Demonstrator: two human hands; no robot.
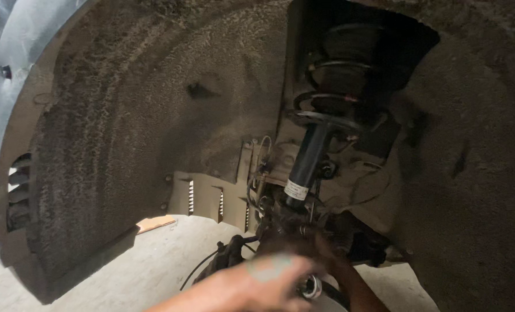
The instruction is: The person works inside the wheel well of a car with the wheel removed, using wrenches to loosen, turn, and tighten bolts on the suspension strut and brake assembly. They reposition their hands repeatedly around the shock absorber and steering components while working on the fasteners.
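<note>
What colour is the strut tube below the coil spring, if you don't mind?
The strut tube is dark blue-black with a small white label near its foot, seen in the head view.

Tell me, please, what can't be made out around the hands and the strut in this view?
- Left hand: blurred, cut off by the bottom edge.
- Right hand: dark, partly behind the left; its grip is unclear.
- Hub: mostly hidden by the hands and the edge.
- Spring top: lost in shadow.
- Caliper: dim, details unreadable.

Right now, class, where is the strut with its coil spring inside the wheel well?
In the head view the strut stands right of centre, its coil spring above it, directly above the two hands at the wheel hub.
</note>
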